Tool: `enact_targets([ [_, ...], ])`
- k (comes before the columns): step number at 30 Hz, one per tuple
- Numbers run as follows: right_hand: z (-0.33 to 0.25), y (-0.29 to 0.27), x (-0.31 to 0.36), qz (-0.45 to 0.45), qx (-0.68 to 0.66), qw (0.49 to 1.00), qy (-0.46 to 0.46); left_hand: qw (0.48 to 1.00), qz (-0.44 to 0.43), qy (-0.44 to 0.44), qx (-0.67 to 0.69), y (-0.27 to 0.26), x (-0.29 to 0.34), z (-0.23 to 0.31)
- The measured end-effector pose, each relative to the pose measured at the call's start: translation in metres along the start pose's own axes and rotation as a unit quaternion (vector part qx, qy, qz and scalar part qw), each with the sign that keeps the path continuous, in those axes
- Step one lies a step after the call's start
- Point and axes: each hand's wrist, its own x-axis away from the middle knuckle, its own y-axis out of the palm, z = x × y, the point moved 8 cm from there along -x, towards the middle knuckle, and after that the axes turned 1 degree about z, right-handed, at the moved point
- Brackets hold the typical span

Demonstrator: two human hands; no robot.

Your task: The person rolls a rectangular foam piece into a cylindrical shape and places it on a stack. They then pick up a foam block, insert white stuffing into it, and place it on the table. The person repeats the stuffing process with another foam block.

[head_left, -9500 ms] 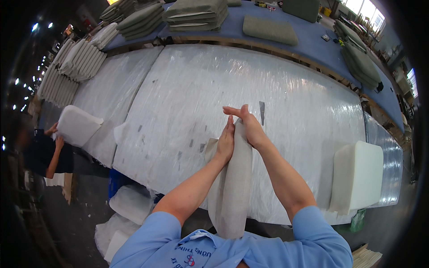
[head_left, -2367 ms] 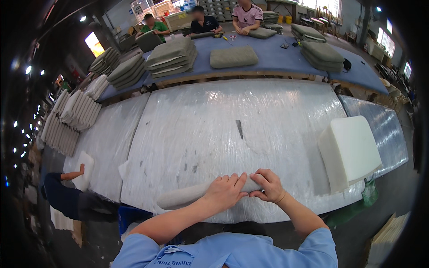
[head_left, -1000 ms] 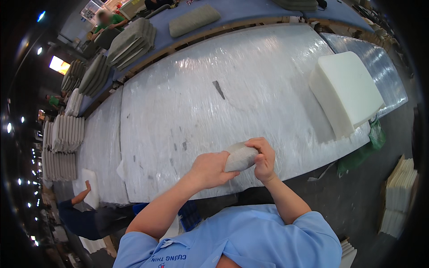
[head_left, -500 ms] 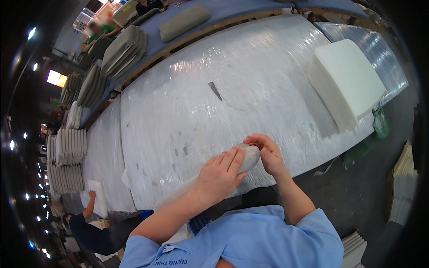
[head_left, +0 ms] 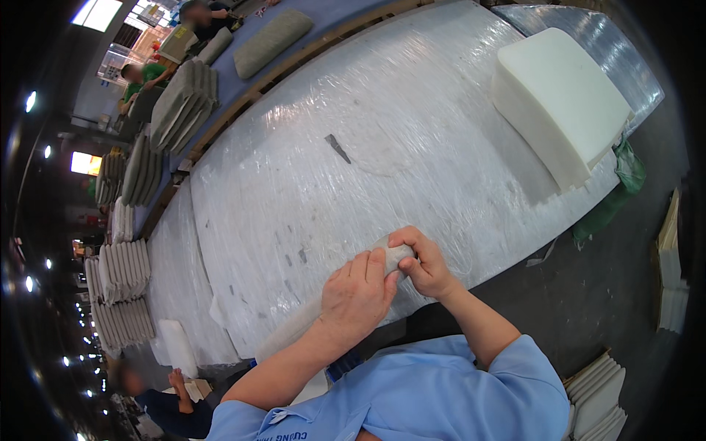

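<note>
A long, light grey fabric-covered cushion (head_left: pixel 290 328) lies along the near edge of the table, partly hidden under my left forearm. My left hand (head_left: pixel 356 292) rests over its top, fingers pressed together and curled down on the cover. At the cushion's right end, my right hand (head_left: pixel 425 266) pinches the rounded corner between thumb and fingers. A small patch of the grey cover shows between the two hands. What the fingertips hold underneath is hidden.
Plastic film covers the table (head_left: pixel 279 191). A white foam block (head_left: pixel 562 103) stands at far right, a dark scrap (head_left: pixel 338 149) beyond my hands. A green bag (head_left: pixel 629 173) hangs off the right edge. Stacked grey cushions (head_left: pixel 184 106) and co-workers are at left; one person (head_left: pixel 169 404) stands lower left.
My right hand has closed more tightly round the cushion's end, its thumb now pressing the near side. The co-worker at lower left has taken a hand off the white pad. The view has shifted slightly.
</note>
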Motion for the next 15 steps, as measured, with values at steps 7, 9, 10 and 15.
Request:
enact_targets([
  [7,-0.012,-0.004,0.011,0.09,0.063,0.992,-0.064,0.996,-0.033,-0.01,0.078,0.009,0.005,0.005],
  [9,-0.012,-0.008,0.017,0.095,0.066,0.992,-0.048,0.993,-0.07,-0.025,0.096,0.013,0.007,0.007],
  [10,-0.012,-0.011,0.022,0.092,0.07,0.993,-0.036,0.985,-0.108,-0.043,0.125,0.019,0.009,0.006],
  [15,-0.018,-0.025,0.054,0.07,0.042,0.997,-0.001,0.907,-0.247,-0.112,0.323,0.058,0.034,-0.006],
])
